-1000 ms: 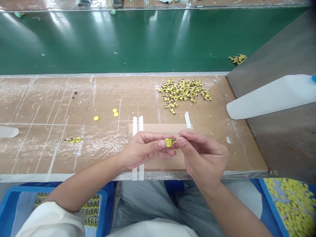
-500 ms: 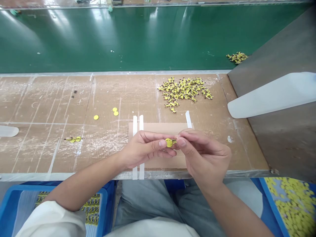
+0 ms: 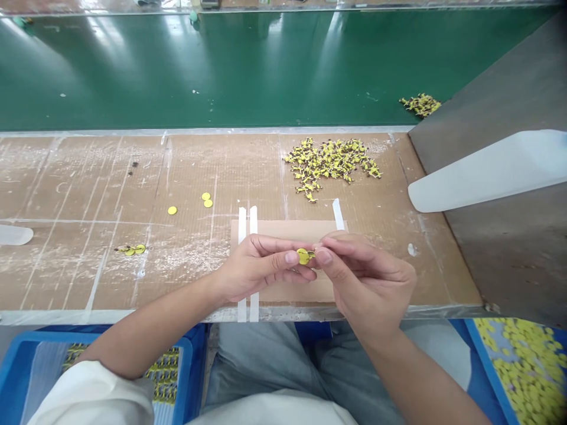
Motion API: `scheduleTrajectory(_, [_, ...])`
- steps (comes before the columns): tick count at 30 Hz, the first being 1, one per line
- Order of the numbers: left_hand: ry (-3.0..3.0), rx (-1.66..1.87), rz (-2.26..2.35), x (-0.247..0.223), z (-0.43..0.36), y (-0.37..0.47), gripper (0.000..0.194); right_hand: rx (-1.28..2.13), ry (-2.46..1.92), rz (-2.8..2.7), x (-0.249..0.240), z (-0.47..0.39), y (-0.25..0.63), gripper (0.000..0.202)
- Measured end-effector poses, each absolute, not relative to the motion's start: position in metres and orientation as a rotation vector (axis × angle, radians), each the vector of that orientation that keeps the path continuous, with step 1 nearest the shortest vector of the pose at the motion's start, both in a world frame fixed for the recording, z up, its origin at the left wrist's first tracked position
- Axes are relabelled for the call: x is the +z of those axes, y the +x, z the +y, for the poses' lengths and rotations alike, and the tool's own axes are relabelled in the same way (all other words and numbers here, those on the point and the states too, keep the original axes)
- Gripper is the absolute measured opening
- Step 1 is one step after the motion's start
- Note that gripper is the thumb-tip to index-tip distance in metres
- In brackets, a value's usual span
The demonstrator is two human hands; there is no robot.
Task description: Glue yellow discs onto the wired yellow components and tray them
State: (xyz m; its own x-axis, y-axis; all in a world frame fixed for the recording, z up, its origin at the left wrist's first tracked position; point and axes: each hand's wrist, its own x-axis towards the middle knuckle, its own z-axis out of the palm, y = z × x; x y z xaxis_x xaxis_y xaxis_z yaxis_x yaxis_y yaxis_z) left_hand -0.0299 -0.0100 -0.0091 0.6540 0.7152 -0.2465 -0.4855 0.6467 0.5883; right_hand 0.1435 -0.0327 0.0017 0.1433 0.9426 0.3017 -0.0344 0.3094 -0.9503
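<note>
My left hand (image 3: 261, 265) pinches a small round yellow disc (image 3: 303, 256) between thumb and fingers, above the taped cardboard sheet. From the right, my right hand (image 3: 370, 274) closes thumb and forefinger on a small dark-and-yellow piece (image 3: 312, 254) at the disc's edge. The fingertips partly cover both, so I cannot tell how they are joined. Beyond my hands lies a pile of small yellow and dark figure pieces (image 3: 332, 159). Loose yellow discs (image 3: 172, 210) rest to the left, and a few discs with dark parts (image 3: 135, 249) lie nearer.
A green conveyor belt (image 3: 248, 71) runs behind the cardboard-covered bench (image 3: 88, 195), bearing another pile of figures (image 3: 420, 105). A metal panel (image 3: 500, 88) stands at right. Below are a blue tray (image 3: 188, 366) with rows of pieces and a blue bin of yellow discs (image 3: 527, 372).
The pile and specks on the green belt have shifted slightly left. My hands keep nearly the same grip, with only a tiny movement at the right fingertips.
</note>
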Motion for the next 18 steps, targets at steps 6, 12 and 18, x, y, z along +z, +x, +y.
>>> scheduleTrajectory(6, [0.503, 0.716, 0.519, -0.0093, -0.0095, -0.0292, 0.026, 0.88, -0.957, -1.231, 0.0013, -0.0317, 0.144, 0.031])
scheduleTrajectory(12, [0.506, 0.719, 0.495, -0.0096, -0.0097, -0.0285, 0.024, 0.844, -0.976, -1.255, 0.0029, -0.0316, 0.1437, 0.03])
scheduleTrajectory(18, [0.521, 0.716, 0.486, -0.0113, -0.0105, -0.0291, 0.024, 0.829, -0.982, -1.274, 0.0042, -0.0308, 0.1438, 0.029])
